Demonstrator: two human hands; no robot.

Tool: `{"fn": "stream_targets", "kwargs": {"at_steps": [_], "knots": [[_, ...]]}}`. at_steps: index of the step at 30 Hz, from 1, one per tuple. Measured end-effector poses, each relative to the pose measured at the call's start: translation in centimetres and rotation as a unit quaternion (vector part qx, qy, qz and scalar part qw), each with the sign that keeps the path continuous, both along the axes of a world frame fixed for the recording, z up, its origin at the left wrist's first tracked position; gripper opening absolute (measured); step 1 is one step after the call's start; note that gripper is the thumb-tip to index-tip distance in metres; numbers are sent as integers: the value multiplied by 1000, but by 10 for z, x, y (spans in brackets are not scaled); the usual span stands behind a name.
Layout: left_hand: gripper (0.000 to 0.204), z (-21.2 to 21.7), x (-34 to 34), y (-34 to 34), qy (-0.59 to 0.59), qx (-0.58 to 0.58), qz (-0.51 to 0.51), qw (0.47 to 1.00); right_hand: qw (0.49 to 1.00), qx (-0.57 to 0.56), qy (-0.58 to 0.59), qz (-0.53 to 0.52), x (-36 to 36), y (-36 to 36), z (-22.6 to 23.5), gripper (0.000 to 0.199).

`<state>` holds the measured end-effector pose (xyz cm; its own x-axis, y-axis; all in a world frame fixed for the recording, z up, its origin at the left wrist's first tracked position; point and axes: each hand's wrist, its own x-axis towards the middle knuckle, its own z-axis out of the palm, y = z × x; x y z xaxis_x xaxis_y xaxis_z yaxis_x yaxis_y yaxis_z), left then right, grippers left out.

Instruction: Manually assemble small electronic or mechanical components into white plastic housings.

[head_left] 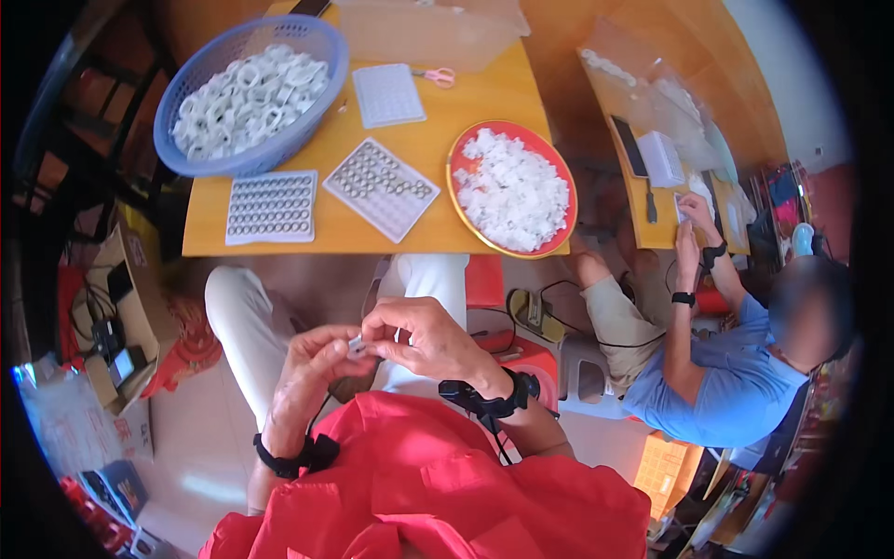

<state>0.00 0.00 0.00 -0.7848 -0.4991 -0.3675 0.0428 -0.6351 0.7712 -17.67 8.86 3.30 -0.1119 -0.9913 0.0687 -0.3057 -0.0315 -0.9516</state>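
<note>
Above my lap, my left hand (pixel 315 365) and my right hand (pixel 421 337) meet with their fingertips closed around a small white plastic piece (pixel 356 346). Its exact kind is too small to make out, and fingers hide part of it. On the yellow table ahead lies a white tray (pixel 402 224) partly filled with small round silver parts. To its left, another white tray (pixel 231 233) carries full rows of similar parts. A red plate (pixel 569 200) with a gold rim holds a heap of small white plastic pieces (pixel 512 191).
A blue basket (pixel 168 140) of white rings stands at the table's far left. Behind the trays are a white gridded tray (pixel 386 95) and pink scissors (pixel 440 78). At right, a person in a blue shirt (pixel 722 396) works at another table. A cardboard box (pixel 149 307) stands at left.
</note>
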Motion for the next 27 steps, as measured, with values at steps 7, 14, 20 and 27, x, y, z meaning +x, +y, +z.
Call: {"fn": "stream_targets", "kwargs": {"at_steps": [7,14,20,27], "knots": [[26,-18,-12,-1,114,208,-100,966,998,-18,-23,56,-13,5,7,12],[40,-16,-16,-3,110,213,-103,965,973,48,67,-217,-80,39,2,12],[38,-16,-18,-5,103,205,-85,970,876,23,267,-401,-171,67,-7,11],[34,-16,-15,-4,107,196,-86,971,873,12,353,-337,-184,62,-16,14]]}}
